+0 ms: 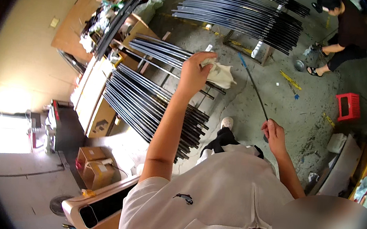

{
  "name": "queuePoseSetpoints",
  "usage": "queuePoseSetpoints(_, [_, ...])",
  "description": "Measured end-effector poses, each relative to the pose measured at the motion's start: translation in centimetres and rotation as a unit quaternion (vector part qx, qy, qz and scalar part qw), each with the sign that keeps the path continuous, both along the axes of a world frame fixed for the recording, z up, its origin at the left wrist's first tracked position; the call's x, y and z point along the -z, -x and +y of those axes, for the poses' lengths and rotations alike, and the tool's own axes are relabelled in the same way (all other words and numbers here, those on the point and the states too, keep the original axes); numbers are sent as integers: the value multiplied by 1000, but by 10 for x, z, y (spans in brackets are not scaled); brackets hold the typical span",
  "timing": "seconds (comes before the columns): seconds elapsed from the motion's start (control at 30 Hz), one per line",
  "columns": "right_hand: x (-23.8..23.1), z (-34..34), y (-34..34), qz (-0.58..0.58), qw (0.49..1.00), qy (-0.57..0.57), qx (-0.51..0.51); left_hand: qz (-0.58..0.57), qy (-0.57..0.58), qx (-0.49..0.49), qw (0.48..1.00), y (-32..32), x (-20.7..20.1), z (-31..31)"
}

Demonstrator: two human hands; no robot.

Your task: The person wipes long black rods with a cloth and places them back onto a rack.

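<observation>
My left hand [193,73] is raised at the middle of the view, its fingers closed on a crumpled white cloth [221,75]. Below that hand lie rows of long dark rods [139,92], side by side on supports. To the right, my right hand [274,136] grips the near end of a thin dark rod [254,87] with a blue far end. This rod slants up and leftward over the floor, apart from the cloth. My right fingers partly hide its near end.
Another batch of dark rods [243,15] lies on a stand at the back. A person [353,31] bends at the far right beside a small metal can [299,65]. A red crate [348,106] stands on the right; cardboard boxes [96,168] are at the lower left.
</observation>
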State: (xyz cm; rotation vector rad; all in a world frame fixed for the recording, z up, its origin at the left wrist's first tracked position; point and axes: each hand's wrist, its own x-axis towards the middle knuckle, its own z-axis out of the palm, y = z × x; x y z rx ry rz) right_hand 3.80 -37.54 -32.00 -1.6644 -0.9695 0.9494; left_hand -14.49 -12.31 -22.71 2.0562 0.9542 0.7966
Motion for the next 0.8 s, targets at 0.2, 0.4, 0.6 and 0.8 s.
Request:
queuePoseSetpoints(0.2, [-2, -18, 0, 7, 999, -38, 19, -153, 99, 75, 980, -32, -59, -17])
queuePoseSetpoints(0.4, [-3, -27, 4, 0, 997, -70, 23, -60, -44, 115, 991, -43, -83, -12])
queuePoseSetpoints(0.6, [-6, -34, 4, 6, 996, -92, 17, -173, 44, 216, 960, -52, -108, -32])
queuePoseSetpoints(0.8, [-6, -37, 2, 16, 990, -130, 60, -286, 92, 129, 945, -45, -103, -44])
